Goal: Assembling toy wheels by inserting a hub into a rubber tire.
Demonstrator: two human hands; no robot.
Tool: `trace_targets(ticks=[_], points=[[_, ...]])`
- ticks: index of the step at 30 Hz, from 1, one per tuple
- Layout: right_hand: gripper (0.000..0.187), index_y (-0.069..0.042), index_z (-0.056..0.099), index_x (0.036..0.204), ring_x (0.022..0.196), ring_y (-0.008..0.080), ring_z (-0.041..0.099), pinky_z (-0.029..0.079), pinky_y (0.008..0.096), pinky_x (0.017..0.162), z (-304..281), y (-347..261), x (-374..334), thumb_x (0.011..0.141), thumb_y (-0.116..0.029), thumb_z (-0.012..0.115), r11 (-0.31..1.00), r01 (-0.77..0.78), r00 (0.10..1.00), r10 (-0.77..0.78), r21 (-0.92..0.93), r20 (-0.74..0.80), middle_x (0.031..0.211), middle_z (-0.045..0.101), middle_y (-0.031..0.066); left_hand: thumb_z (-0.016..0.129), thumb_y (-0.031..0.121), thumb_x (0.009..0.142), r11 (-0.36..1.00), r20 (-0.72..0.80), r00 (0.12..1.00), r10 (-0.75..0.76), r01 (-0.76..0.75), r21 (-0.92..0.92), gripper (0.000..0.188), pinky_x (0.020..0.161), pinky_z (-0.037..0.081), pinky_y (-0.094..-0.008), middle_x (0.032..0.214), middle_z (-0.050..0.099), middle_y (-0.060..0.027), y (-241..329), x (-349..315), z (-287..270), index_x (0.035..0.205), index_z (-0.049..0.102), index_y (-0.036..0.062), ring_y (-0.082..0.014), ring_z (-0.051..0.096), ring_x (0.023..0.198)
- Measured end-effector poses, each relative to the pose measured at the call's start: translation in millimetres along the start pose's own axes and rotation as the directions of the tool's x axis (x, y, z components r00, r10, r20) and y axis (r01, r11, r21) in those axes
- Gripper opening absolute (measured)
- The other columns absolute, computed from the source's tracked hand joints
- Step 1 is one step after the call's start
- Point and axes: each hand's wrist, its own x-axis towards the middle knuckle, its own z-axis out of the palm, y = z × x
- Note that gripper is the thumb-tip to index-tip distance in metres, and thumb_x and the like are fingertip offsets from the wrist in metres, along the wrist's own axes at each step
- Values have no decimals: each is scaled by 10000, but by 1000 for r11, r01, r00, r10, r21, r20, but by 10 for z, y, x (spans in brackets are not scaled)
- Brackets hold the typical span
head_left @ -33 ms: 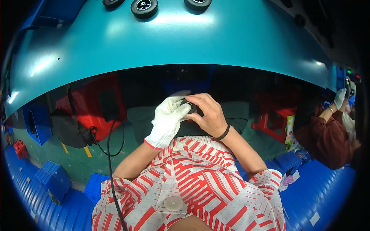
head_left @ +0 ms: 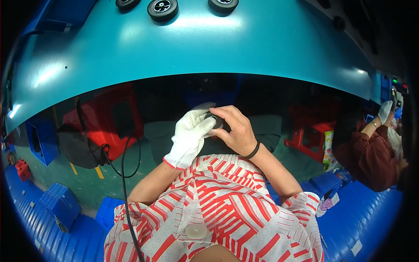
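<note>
In front of my lap, below the table's near edge, both hands meet around a small round black part (head_left: 214, 120). My left hand (head_left: 188, 133) wears a white knitted glove with a red cuff. Its thumb presses on the face of the part while the fingers lie behind it. My right hand (head_left: 237, 128), bare with a black band at the wrist, grips the part's right side between thumb and fingers. Much of the part is covered by my fingers, so its exact kind is hidden.
Black wheels (head_left: 163, 9) with silver hubs lie at the far side of the turquoise table (head_left: 196, 48). Red stools (head_left: 301, 142) stand under it. A black cable (head_left: 124, 187) hangs at my left. Another person's sleeve (head_left: 371, 157) shows at the right; blue bins (head_left: 60, 203) stand lower left.
</note>
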Motion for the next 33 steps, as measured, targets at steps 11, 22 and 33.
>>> trace_targets(ticks=[11,22,33], points=[[467,-5,584,1068,936,290,582,488,334,771,35,49,-38,659,-122,777,1000,-4,998,5,21,-63,1038,584,139,597,42,872,995,-4,998,-69,68,-79,304,736,559,-303,1010,620,-142,59,-17,7,1147,511,-56,-183,642,871],[456,9,530,1204,840,159,590,485,276,754,-100,11,-92,788,-92,689,684,-434,881,459,587,116,1095,596,114,568,130,903,985,-31,995,97,-92,148,418,763,530,-300,989,630,-167,225,-114,75,1240,441,-83,-210,644,853],[441,43,441,1275,953,196,597,498,296,791,-117,85,-168,1007,-294,347,-148,-515,823,191,844,535,1196,551,213,578,63,887,945,-52,976,214,-193,263,425,881,494,-331,1074,599,-178,303,-173,3,1261,433,-78,-222,607,980]])
